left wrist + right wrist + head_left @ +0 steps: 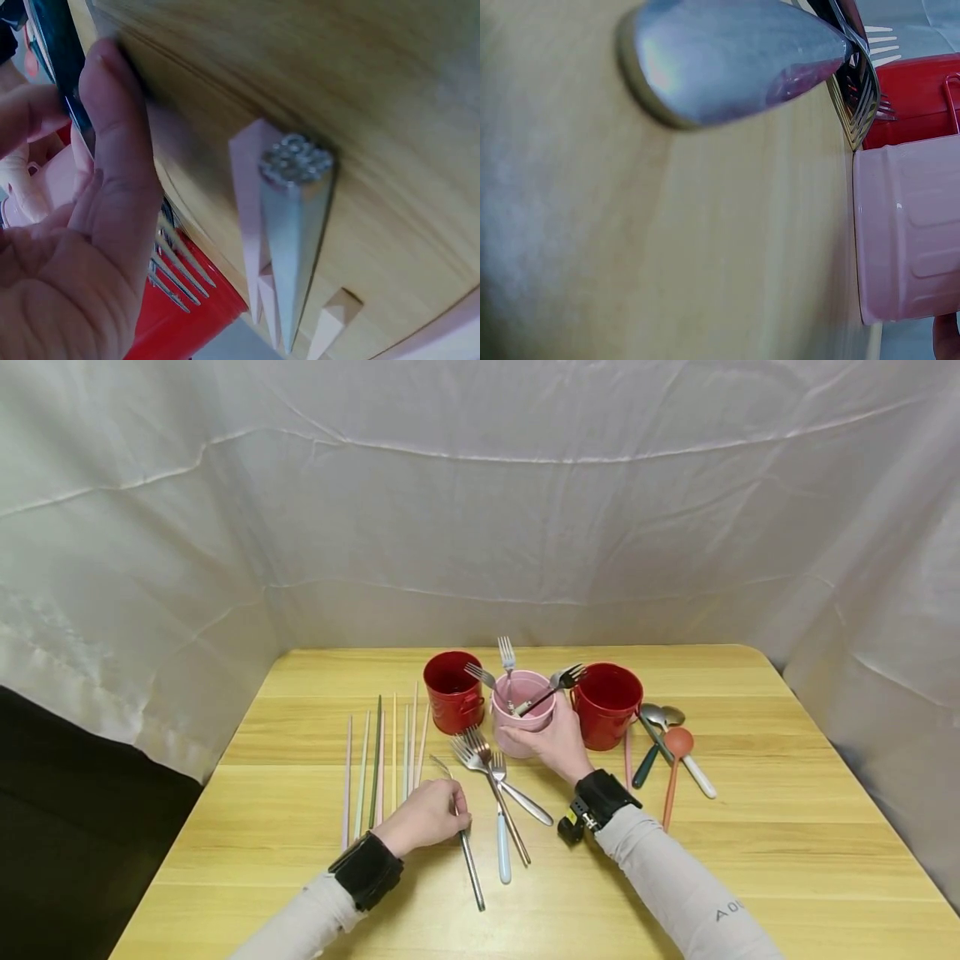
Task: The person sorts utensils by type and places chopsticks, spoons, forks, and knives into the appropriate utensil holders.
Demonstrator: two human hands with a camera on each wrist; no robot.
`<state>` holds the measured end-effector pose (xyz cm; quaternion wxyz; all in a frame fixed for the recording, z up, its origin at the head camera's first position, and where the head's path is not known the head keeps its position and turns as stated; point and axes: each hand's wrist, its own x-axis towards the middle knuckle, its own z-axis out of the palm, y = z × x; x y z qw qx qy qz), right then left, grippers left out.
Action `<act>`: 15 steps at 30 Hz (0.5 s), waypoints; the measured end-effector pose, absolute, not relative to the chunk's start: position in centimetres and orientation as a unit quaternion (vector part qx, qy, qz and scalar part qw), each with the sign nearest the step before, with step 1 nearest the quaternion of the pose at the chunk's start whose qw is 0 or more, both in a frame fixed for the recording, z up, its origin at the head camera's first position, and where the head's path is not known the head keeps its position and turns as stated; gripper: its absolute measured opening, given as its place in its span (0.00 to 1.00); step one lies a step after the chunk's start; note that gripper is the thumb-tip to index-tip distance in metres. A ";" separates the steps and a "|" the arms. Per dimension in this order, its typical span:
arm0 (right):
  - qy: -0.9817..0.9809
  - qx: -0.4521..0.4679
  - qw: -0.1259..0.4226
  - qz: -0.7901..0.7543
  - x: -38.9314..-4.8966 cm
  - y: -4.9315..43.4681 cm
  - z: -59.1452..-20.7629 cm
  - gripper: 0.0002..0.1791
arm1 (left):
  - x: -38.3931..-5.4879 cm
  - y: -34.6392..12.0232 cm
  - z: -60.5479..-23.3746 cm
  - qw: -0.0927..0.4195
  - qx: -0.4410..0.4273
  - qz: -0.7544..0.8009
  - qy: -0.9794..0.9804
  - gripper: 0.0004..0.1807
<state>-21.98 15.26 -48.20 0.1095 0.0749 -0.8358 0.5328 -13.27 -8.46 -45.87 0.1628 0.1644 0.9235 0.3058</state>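
Observation:
My left hand [427, 814] pinches a slim metal fork [471, 868] by its handle, low over the table. In the left wrist view the thumb and fingers close on a dark handle [61, 52]. My right hand [558, 743] holds the pink bucket [513, 742] by its right side, thumb across the front. Several forks [507, 653] stand in that bucket, tines up and leaning different ways. Between the hands lie more forks: a copper-coloured one [510, 822], one with a pale blue handle [503, 852] and a silver one [528, 803].
Red buckets stand on either side of the pink one, left [453, 706] and right [603, 718]. Several chopsticks [375, 760] lie in a row at the left. Spoons, including an orange one [678, 743] and a white-handled one [697, 774], lie at the right.

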 end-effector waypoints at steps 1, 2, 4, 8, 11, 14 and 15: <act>-0.836 0.074 0.108 0.533 -22.0 15.3 -48.2 0.49 | -13.3 -8.5 -45.9 0.160 0.161 0.309 0.924 0.05; -0.836 0.074 0.107 0.533 -22.0 15.3 -48.2 0.49 | -13.3 -8.6 -45.9 0.157 0.158 0.314 0.923 0.05; -0.837 0.074 0.105 0.533 -22.0 15.3 -48.3 0.49 | -13.3 -8.7 -46.0 0.152 0.157 0.319 0.922 0.05; -0.837 0.075 0.103 0.532 -22.1 15.3 -48.4 0.49 | -13.3 -9.0 -45.8 0.139 0.162 0.345 0.914 0.06; -0.837 0.075 0.106 0.531 -22.1 15.3 -48.4 0.49 | -13.4 -9.1 -45.5 0.129 0.165 0.372 0.904 0.06; -0.837 0.076 0.107 0.530 -22.1 15.4 -48.4 0.49 | -13.5 -9.3 -45.2 0.119 0.162 0.390 0.898 0.07; -0.837 0.076 0.107 0.531 -22.1 15.4 -48.4 0.49 | -13.5 -9.3 -45.1 0.116 0.159 0.395 0.897 0.07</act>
